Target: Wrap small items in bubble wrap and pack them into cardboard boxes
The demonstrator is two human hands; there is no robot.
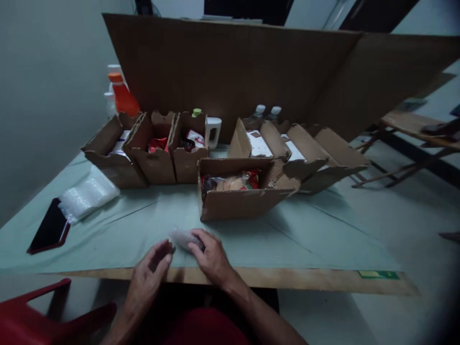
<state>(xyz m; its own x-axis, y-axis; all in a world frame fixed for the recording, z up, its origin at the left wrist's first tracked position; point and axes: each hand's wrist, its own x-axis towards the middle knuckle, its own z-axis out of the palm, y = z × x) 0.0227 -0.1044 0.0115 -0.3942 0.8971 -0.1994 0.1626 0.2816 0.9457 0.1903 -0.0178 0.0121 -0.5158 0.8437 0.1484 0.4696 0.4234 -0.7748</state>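
1. A small clear plastic packet (181,238) is pinned flat on the tabletop (143,225) near its front edge, under the fingertips of the right hand (212,256); the fingers are curled down on it, apparently to keep the light film from sliding. What it contains cannot be told through the blur.
2. The left hand (149,273) is held just beside the packet, fingers loosely bent and open, with nothing gripped; whether its fingertips touch the film cannot be told.
3. Directly behind the hands an open cardboard box (240,201) is set, its flaps folded out so that the wrapped food packets (232,182) inside can be reached from above.
4. Farther back on the left, three open cartons (143,153) are lined up side by side, touching, each with different packets in it, seemingly kept sorted by kind.
5. On the right, more open cartons (305,153) lie tilted back, with white sheets showing inside.
6. A stack of clear plastic bags (88,194) is laid at the left, beside a dark flat object with a red rim (50,227), within easy reach.
7. An orange-capped bottle (122,96), a white jug (213,130) and two capped bottles (266,111) are stood behind the cartons, against a tall cardboard sheet (233,67) propped up as a screen.
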